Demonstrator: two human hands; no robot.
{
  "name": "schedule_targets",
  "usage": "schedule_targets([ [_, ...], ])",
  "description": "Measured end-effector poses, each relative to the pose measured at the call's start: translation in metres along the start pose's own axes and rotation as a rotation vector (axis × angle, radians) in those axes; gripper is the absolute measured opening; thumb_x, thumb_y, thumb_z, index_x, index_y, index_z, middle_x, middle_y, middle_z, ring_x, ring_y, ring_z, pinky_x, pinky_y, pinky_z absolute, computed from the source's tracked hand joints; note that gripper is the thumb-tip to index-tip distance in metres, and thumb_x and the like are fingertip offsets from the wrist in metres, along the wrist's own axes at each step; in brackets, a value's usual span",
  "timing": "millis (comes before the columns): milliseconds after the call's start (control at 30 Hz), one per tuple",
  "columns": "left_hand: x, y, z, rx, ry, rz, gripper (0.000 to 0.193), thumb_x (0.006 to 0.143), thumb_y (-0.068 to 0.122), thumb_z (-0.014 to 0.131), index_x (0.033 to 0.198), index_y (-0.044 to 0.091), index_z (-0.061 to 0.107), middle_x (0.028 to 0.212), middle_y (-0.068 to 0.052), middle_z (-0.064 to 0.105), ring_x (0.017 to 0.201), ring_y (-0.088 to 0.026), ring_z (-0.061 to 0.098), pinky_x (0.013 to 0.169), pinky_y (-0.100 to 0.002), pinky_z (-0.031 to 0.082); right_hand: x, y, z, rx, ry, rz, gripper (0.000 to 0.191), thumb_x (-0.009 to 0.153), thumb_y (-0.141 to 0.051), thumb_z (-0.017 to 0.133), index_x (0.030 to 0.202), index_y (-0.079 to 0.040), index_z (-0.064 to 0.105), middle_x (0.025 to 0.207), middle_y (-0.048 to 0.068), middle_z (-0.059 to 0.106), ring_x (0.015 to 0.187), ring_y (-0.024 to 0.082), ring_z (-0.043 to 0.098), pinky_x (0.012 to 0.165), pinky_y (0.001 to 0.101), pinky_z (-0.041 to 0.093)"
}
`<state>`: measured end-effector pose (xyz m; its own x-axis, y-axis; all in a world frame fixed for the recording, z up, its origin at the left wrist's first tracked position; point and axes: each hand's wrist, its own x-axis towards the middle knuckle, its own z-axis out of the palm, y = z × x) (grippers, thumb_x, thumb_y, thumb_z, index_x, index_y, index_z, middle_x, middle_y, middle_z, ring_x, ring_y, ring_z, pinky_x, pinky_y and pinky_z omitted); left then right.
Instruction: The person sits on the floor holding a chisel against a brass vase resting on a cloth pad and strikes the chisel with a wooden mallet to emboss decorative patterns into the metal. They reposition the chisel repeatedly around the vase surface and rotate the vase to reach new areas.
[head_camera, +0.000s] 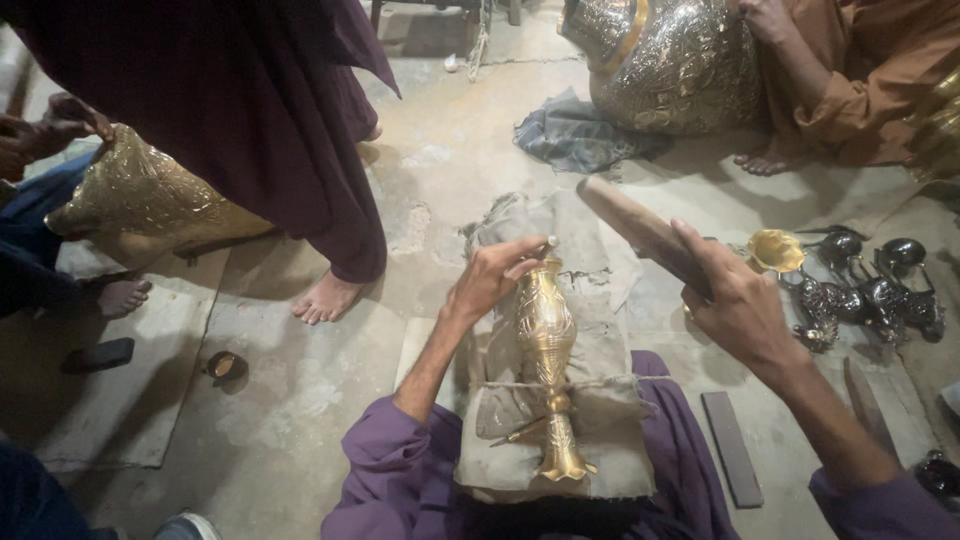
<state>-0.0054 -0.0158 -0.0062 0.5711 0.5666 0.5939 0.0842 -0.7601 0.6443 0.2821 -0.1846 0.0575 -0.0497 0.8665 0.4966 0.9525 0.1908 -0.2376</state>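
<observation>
A brass vase (547, 345) lies on its side across a grey cloth pad (600, 440) on the person's lap, foot near, mouth far; the padding seems meant to cushion the metal and keep it from rolling. The left hand (495, 278) is curled narrow at the far end, fingertips pinching a small punch (546, 243) against the vase's mouth, which also steadies it. The right hand (735, 300) is closed round a wooden mallet (640, 232), raised to the right of the vase and clear of it. On the floor at right lie small dark and gold metal pieces (860, 280) and a flat bar (732, 448). Other people sit or stand around, left and far.
</observation>
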Motion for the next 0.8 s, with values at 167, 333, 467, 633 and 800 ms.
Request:
schedule_targets([
  [167, -0.001, -0.001, 0.002, 0.024, 0.015, -0.015, 0.04, 0.096, 0.017, 0.073, 0.135, 0.013, 0.066, 0.114, -0.011, 0.078, 0.097, -0.022, 0.079, 0.08, -0.036, 0.064, 0.003, 0.005, 0.006, -0.327, -0.043, -0.07, 0.072, 0.086, -0.007, 0.071, 0.152, -0.029, 0.052, 0.11, 0.006, 0.073, 0.082, 0.02, 0.068, 0.065, 0.0359, 0.06],
  [333, -0.004, -0.002, 0.007, 0.06, 0.077, -0.069, 0.04, 0.095, 0.019, 0.075, 0.133, 0.013, 0.066, 0.109, -0.011, 0.079, 0.094, -0.021, 0.079, 0.079, -0.035, 0.065, 0.008, 0.008, 0.008, -0.378, -0.052, -0.159, 0.074, 0.087, -0.002, 0.066, 0.152, -0.034, 0.053, 0.111, 0.004, 0.074, 0.089, 0.02, 0.071, 0.074, 0.0367, 0.063],
  [467, -0.006, 0.003, 0.009, 0.002, 0.135, -0.105, 0.039, 0.095, 0.019, 0.076, 0.132, 0.012, 0.066, 0.107, -0.011, 0.079, 0.094, -0.02, 0.079, 0.08, -0.034, 0.066, 0.009, 0.0, 0.006, -0.176, 0.06, -0.106, 0.076, 0.089, -0.008, 0.066, 0.159, -0.03, 0.044, 0.123, 0.01, 0.069, 0.098, 0.024, 0.069, 0.079, 0.0383, 0.061],
  [633, -0.006, 0.004, 0.007, -0.081, 0.121, -0.099, 0.04, 0.095, 0.017, 0.073, 0.134, 0.01, 0.064, 0.108, -0.012, 0.078, 0.097, -0.021, 0.078, 0.081, -0.034, 0.065, 0.012, -0.01, -0.001, -0.566, -0.201, -0.059, 0.076, 0.088, -0.004, 0.064, 0.155, -0.038, 0.047, 0.111, 0.001, 0.074, 0.088, 0.019, 0.071, 0.066, 0.0342, 0.062],
  [800, 0.001, -0.002, 0.01, 0.031, 0.086, -0.036, 0.036, 0.095, 0.016, 0.074, 0.13, 0.011, 0.069, 0.113, -0.011, 0.078, 0.092, -0.019, 0.079, 0.077, -0.032, 0.067, 0.017, -0.011, -0.005, -0.007, 0.008, -0.06, 0.081, 0.082, -0.009, 0.065, 0.16, -0.024, 0.045, 0.113, 0.008, 0.069, 0.093, 0.024, 0.068, 0.074, 0.0398, 0.06],
])
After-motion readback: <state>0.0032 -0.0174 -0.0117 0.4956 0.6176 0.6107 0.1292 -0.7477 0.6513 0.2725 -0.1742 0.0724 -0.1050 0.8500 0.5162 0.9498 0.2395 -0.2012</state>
